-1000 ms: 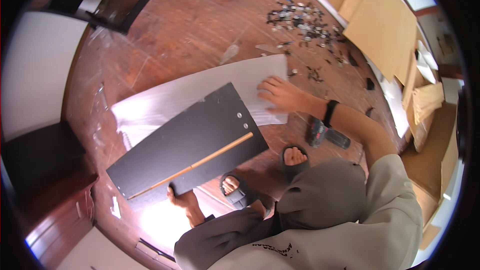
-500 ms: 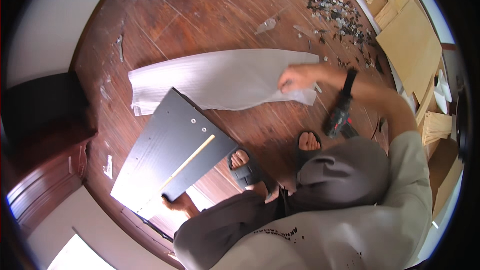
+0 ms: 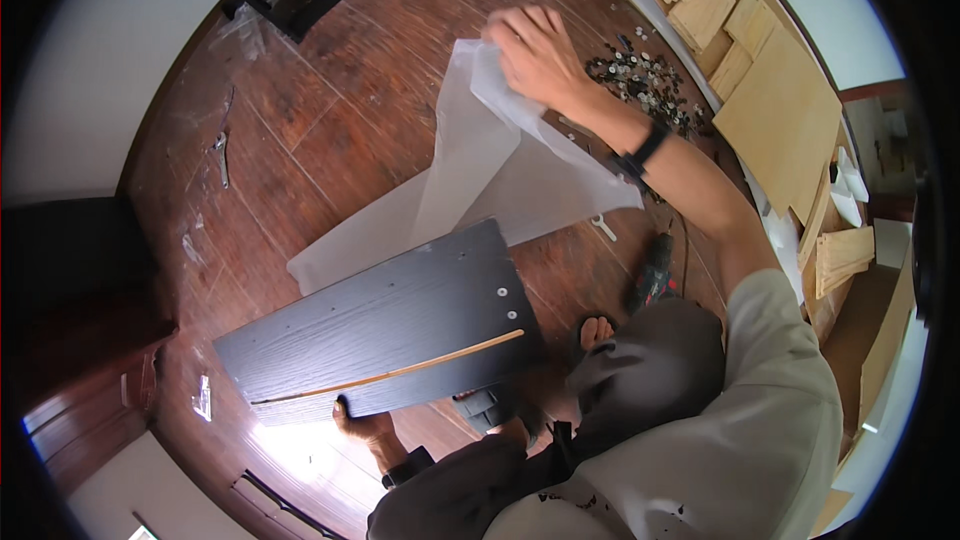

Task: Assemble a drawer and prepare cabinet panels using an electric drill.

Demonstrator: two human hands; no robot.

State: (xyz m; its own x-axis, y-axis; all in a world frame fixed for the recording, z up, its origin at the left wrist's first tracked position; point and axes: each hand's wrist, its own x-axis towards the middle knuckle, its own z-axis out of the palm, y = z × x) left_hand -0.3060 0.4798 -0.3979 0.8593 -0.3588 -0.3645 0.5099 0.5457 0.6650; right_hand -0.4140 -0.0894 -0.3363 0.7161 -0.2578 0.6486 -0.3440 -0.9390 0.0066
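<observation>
My left hand point(image 3: 362, 428) grips the near edge of a black wood-grain board point(image 3: 385, 332), holding it tilted above the floor; a pale groove runs along the board and two small round fittings sit near its right end. My right hand point(image 3: 535, 52) is raised and shut on a corner of a thin white foam sheet point(image 3: 480, 180), lifting it off the wooden floor so it folds and drapes. The sheet's lower part lies behind the board.
A pile of small metal screws and fittings point(image 3: 640, 80) lies on the floor at upper right. Light wooden panels and blocks point(image 3: 770, 90) are stacked along the right. A power drill point(image 3: 652, 280) and a small wrench point(image 3: 603, 229) lie by my foot.
My right hand has lifted the white sheet up from flat on the floor. The black board has turned in my left hand and the view has shifted.
</observation>
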